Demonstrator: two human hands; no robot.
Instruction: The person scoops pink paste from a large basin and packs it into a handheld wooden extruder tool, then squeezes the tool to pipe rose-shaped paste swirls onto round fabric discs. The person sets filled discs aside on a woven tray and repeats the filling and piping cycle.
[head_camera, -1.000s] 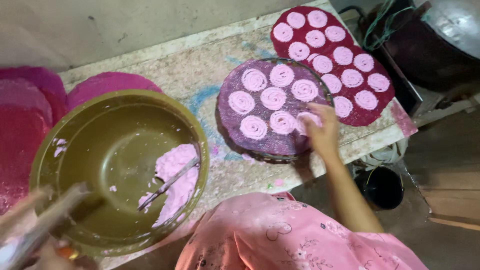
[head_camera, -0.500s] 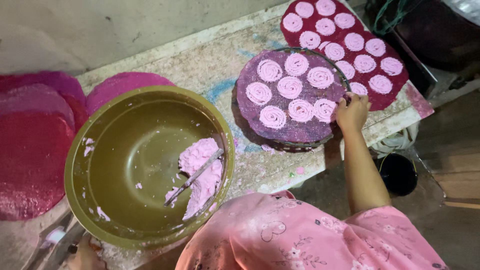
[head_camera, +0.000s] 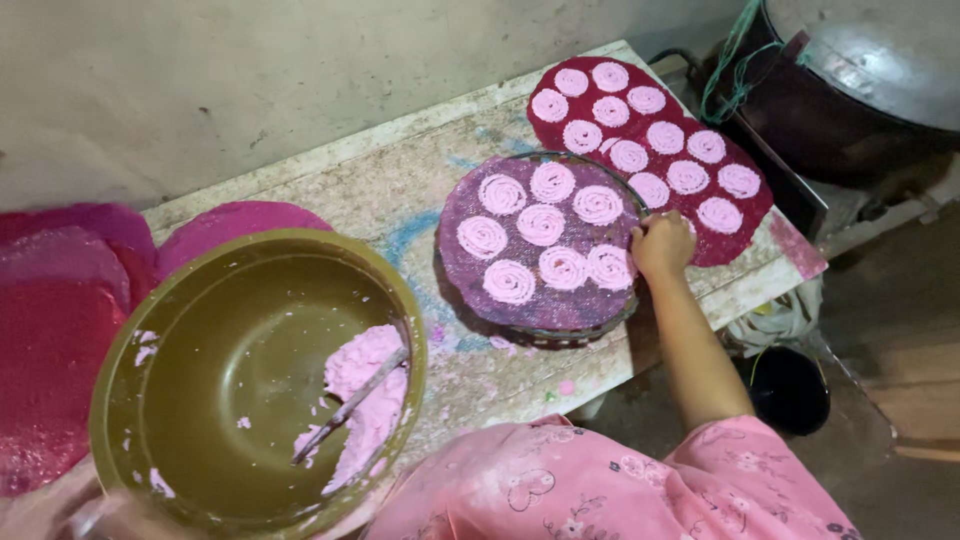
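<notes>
While right hand (head_camera: 662, 243) pinches rim of round purple tray (head_camera: 470, 285) on bench (head_camera: 400, 190) — I keep tray level, pink coils (head_camera: 541, 225) undisturbed; left hand mostly out of frame — grip undeterminable.

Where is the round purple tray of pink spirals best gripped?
By its bare right rim, from the right, where the right hand already rests. The round purple tray lies flat and spirals fill its middle, so only the edge is free.
</notes>
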